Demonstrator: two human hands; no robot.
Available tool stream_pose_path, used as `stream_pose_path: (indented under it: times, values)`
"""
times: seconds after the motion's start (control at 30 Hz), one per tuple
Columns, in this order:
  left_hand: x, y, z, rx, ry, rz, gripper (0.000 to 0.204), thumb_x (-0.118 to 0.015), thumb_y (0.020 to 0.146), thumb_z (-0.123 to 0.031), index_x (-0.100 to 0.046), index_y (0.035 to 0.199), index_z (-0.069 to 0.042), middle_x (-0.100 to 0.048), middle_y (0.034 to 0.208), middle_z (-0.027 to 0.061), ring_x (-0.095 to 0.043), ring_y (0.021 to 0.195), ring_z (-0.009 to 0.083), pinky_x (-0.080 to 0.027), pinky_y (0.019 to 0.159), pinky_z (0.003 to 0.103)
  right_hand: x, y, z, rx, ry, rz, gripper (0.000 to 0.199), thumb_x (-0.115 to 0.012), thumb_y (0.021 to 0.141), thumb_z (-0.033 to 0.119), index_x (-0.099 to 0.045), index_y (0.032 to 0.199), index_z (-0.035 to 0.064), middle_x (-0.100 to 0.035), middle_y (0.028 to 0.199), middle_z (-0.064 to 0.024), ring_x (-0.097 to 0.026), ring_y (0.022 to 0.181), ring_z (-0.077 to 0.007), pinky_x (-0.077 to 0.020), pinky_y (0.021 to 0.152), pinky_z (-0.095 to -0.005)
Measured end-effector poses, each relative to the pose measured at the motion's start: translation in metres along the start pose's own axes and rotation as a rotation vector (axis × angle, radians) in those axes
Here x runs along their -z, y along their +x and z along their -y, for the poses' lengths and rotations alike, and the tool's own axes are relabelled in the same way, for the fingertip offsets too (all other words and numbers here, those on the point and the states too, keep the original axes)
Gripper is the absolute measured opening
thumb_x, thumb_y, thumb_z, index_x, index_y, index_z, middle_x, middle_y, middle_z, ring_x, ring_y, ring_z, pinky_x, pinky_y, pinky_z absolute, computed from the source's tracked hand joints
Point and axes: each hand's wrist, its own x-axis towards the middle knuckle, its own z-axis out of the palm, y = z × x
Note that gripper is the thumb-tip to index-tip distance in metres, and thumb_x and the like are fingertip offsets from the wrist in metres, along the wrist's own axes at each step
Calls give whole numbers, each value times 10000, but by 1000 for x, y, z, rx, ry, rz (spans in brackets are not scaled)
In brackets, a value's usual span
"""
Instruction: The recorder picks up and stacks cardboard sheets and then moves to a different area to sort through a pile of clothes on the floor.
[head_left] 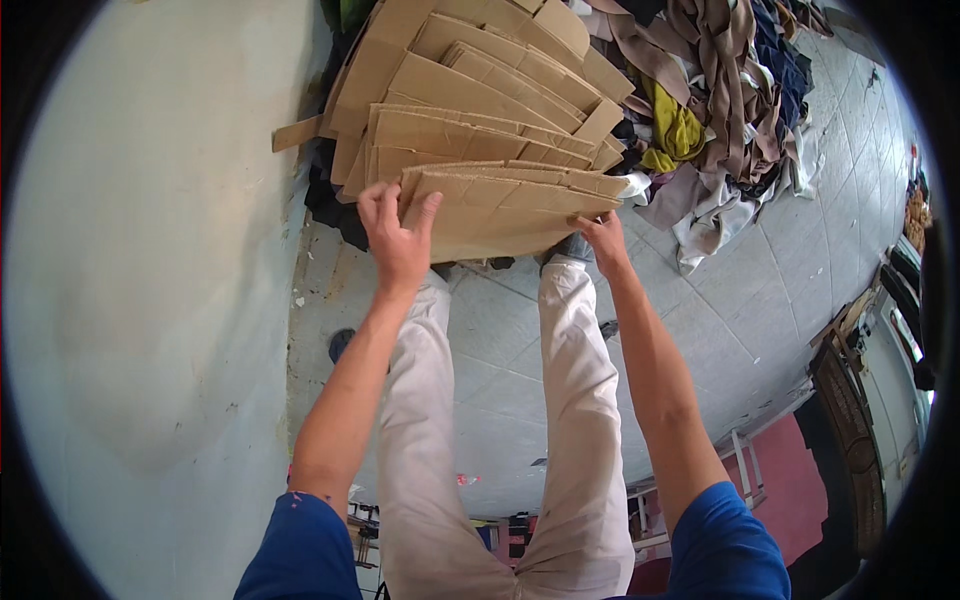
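A brown cardboard sheet [500, 212] stands tilted just in front of my feet, one of several flattened pieces at the near side of a stack. My left hand [397, 232] grips its left edge, the thumb on the near face and the fingers over the top corner. At the right corner my right hand [603, 238] pinches the same cardboard. Behind it, more flattened cardboard [470, 95] lies fanned out in overlapping layers. The lower ends of those layers are hidden by the sheet I hold.
A heap of fabric scraps [720, 90], with a yellow-green cloth [678, 125] among them, lies right of the cardboard. A pale wall [170, 250] rises close on my left. Grey floor tiles [720, 300] extend rightward to items along the far right side.
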Motion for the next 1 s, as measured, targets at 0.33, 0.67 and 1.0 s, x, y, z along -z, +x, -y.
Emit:
stream_pose_path:
  times: [0.33, 0.67, 1.0]
  values:
    - [-16, 38, 19, -173, 183, -130, 664, -665, 780, -426, -438, 1204, 31, -454, 1183, 235, -451, 1092, 378, -382, 920, 429, -61, 8, -8, 202, -299, -279, 750, -769, 621, 86, -331, 1224, -4, -399, 1185, -172, -434, 1126, -282, -360, 978, -354]
    - [-8, 8, 16, 59, 0, 151, 632, -669, 784, -429, -448, 1105, 68, -531, 1045, 240, -519, 968, 379, -402, 869, 408, -19, 4, -6, 45, 19, 62, 606, -738, 651, 32, -450, 1184, 4, -581, 1143, -114, -562, 1031, -215, -432, 904, -318]
    - [-5, 54, 29, -226, 305, 2, 719, -738, 723, -406, -400, 1177, 38, -384, 1184, 202, -361, 1133, 346, -316, 969, 437, -60, -1, -2, 149, -175, -177, 703, -788, 650, 123, -364, 1191, -27, -442, 1214, -167, -478, 1090, -268, -420, 923, -341]
